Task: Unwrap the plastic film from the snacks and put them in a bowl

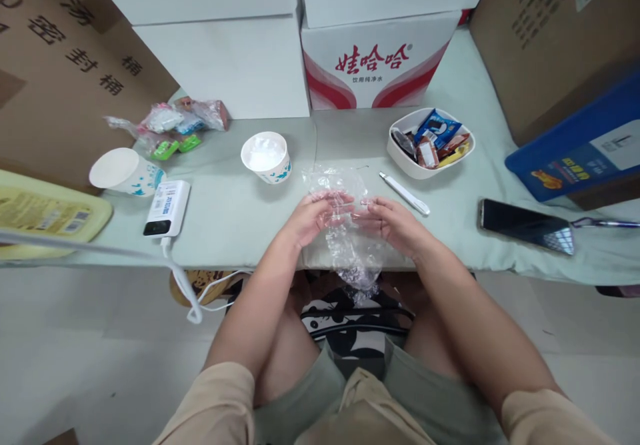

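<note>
A crumpled clear plastic bag (353,248) stretches between my two hands, and its lower end hangs over the table's front edge. My left hand (317,217) has its fingers bent around the bag's left side, and they show through the film. From the right, my right hand (395,224) holds the bag with its fingers pointing inward. The fingertips of both hands come close together behind or within the film; exactly how they grip is partly blurred. Just beyond the right hand lies a white pen (405,194). A paper cup (267,158) with whitish contents stands past the left hand.
At the right is a white bowl (425,167) of wrapped snacks, with a phone (525,224) nearer me. To the left are a power bank (168,208) with a cable, another paper cup (127,172) and bagged items (173,125). White boxes (230,65) line the back.
</note>
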### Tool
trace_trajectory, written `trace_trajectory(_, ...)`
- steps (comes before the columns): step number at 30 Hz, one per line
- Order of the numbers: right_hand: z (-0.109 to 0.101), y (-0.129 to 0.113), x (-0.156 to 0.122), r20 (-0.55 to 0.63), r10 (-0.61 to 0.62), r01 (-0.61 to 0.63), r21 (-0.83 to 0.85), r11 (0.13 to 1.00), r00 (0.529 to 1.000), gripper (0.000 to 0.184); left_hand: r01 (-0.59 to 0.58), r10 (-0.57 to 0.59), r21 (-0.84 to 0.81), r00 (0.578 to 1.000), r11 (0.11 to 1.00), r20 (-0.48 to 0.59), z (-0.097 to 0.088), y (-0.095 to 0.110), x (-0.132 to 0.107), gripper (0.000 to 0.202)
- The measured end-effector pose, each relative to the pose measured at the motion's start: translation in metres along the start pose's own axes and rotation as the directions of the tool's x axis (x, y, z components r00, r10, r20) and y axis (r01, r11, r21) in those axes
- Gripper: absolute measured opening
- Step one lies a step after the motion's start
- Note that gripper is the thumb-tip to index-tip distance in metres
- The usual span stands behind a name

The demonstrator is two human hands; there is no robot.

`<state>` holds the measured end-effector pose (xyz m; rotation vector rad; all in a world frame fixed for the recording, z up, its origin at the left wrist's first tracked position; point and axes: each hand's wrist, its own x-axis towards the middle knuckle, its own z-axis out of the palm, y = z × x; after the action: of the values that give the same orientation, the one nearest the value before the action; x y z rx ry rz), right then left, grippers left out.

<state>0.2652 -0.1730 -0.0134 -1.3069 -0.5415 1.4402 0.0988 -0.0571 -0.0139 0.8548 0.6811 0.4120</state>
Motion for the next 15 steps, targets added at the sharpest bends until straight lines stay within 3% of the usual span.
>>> trace_trajectory(5,0.0,-0.003,-0.006,0.093,0.093,-0.073,-0.2,0.977,0.991,0.024,0.104,-0.124,0.145,0.982,0.984,0.141,-0.012,0.009,-0.006,0.036)
trace_trajectory(9,0.006,0.0,-0.003,0.044,0.06,-0.05,-0.206,0.977,0.997,0.016,0.09,-0.104,0.252,0.994,0.963,0.041,-0.015,0.01,-0.007,0.042)
trace_trajectory(12,0.006,0.0,-0.001,0.008,0.064,-0.063,-0.145,0.987,0.998,0.022,0.081,-0.108,0.412,0.993,0.908,0.042,-0.016,0.009,-0.007,0.05)
trace_trajectory(15,0.002,0.0,-0.001,0.058,0.063,-0.054,-0.136,0.989,0.996,0.037,0.02,-0.061,0.5,0.996,0.866,0.066,-0.017,0.01,-0.009,0.045)
